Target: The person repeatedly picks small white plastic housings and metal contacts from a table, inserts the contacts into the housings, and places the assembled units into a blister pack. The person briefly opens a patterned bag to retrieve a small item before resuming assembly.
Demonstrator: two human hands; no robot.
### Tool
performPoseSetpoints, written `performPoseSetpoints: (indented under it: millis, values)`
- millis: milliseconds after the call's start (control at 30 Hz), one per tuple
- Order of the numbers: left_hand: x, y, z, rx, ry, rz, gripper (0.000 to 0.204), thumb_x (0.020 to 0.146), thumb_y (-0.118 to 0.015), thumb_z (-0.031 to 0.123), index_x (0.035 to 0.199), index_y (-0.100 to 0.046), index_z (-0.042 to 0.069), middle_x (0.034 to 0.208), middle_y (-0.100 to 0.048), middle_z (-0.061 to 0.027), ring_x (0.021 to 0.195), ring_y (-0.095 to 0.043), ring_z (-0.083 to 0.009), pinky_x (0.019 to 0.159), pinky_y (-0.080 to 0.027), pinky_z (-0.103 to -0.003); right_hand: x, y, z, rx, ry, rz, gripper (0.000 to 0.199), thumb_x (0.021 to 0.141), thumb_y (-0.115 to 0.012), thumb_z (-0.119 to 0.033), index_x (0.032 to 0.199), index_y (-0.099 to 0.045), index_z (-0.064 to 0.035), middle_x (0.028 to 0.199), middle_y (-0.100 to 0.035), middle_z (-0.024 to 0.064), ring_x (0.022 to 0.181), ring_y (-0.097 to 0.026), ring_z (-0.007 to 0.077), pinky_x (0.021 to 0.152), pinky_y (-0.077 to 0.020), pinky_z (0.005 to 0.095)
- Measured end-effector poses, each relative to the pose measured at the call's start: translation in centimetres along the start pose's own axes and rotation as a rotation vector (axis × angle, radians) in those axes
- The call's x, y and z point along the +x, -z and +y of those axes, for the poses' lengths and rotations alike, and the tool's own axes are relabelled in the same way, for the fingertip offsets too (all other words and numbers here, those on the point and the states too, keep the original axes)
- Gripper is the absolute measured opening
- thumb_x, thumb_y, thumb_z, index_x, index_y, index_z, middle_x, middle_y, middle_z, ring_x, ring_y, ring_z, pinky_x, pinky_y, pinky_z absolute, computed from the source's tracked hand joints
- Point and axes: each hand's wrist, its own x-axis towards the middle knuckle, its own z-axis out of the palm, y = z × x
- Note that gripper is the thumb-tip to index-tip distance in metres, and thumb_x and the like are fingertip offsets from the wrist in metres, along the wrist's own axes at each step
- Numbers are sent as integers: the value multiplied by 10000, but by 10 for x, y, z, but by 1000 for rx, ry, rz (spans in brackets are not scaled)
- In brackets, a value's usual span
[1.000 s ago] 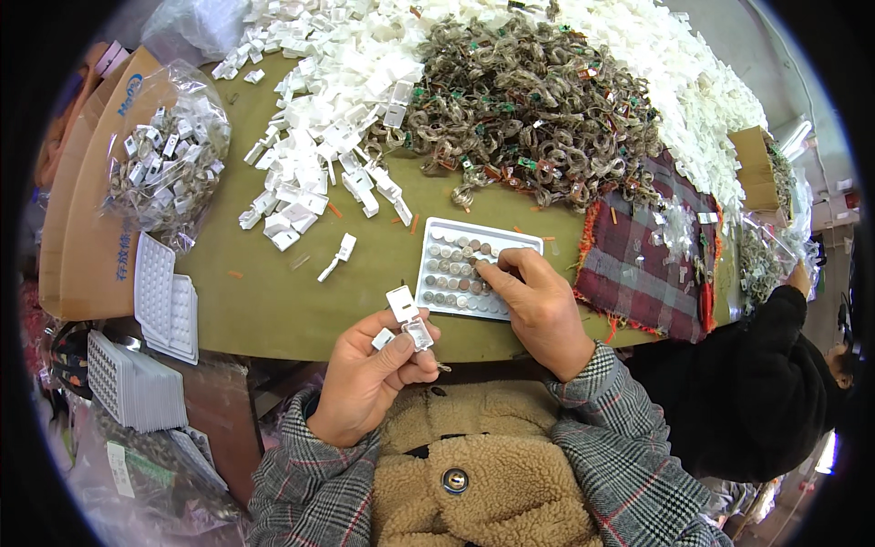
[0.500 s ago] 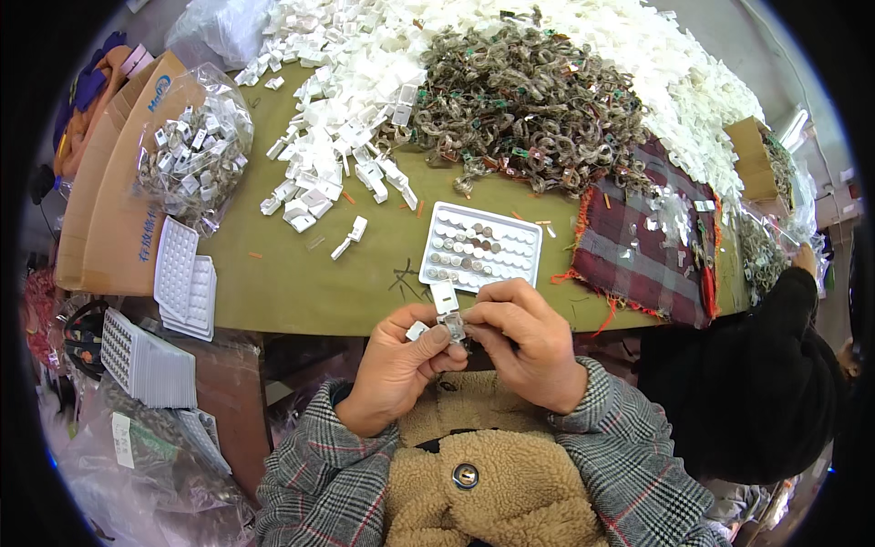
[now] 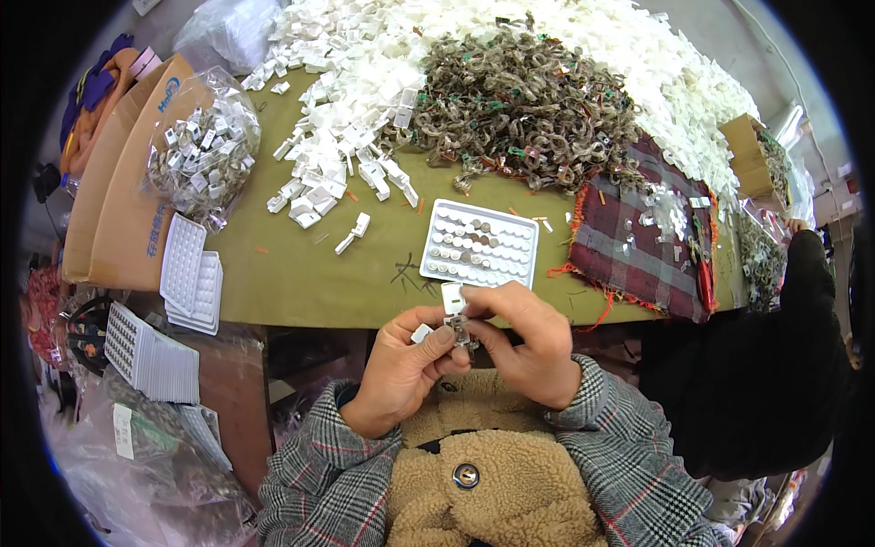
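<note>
Between thumb and fingers, my left hand [image 3: 401, 366] grips a small white plastic casing [image 3: 452, 299], its flap upright above a darker or clear inner part. A second white piece [image 3: 421, 334] pokes out by the left fingers. My right hand [image 3: 530, 339] is closed with its fingertips pressed to the casing's right side; whether they also pinch a tiny part is hidden. Just beyond the hands lies a white tray [image 3: 526, 271] with rows of round hollows, several holding silvery or brownish button cells [image 3: 471, 242].
Loose white casings [image 3: 314, 196] cover the back of the green table [image 3: 273, 296], around a heap of coiled greyish wires [image 3: 524, 109]. A plaid cloth [image 3: 629, 251] bears clear bits and red-handled pliers [image 3: 705, 273]. Left are a cardboard box [image 3: 114, 210] and stacked trays [image 3: 155, 360]; right, a dark-clothed person [image 3: 756, 365].
My right index finger has risen slightly to the casing's top flap, and the casing has shifted a little right. The view has moved slightly too.
</note>
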Motion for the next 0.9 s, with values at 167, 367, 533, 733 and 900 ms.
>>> performPoseSetpoints:
  millis: [167, 367, 533, 733, 900]
  values:
    - [4, -6, 2, 207, -29, 119, 151, 976, -597, 24, 1113, -631, -31, 963, -704, -136, 739, -702, -181, 683, -638, -325, -5, -8, 21, -208, 394, -29, 390, 719, -690, 6, 1107, -670, 36, 930, -701, 131, 799, -685, 271, 691, -546, 365]
    - [13, -7, 14, 265, -11, 123, 207, 940, -618, 33, 1128, -641, -49, 928, -710, -180, 656, -680, -174, 608, -620, -318, 8, 16, 50, -271, -271, 174, 234, 844, -691, 55, 1076, -673, 31, 892, -662, 141, 768, -659, 281, 693, -526, 329]
    - [20, -5, 17, 277, 6, 113, 205, 937, -622, 30, 1125, -637, -51, 927, -708, -176, 645, -671, -159, 602, -620, -319, 16, 12, 72, -481, -136, 31, 245, 814, -703, 33, 1058, -698, 2, 881, -608, 121, 796, -619, 282, 686, -505, 355]
    - [23, -4, 18, 275, 28, 120, 202, 951, -615, 34, 1135, -626, -49, 951, -702, -168, 680, -675, -150, 643, -632, -326, 20, 9, 74, -579, -82, -37, 181, 796, -705, 1, 973, -678, -24, 866, -592, 114, 794, -591, 306, 704, -479, 400]
    - [22, -5, 16, 253, 5, 125, 210, 963, -606, 49, 1151, -620, -44, 975, -694, -152, 725, -678, -140, 678, -640, -336, 23, 12, 71, -551, -118, -62, 139, 810, -688, -6, 917, -602, -27, 873, -591, 115, 820, -571, 325, 715, -455, 409]
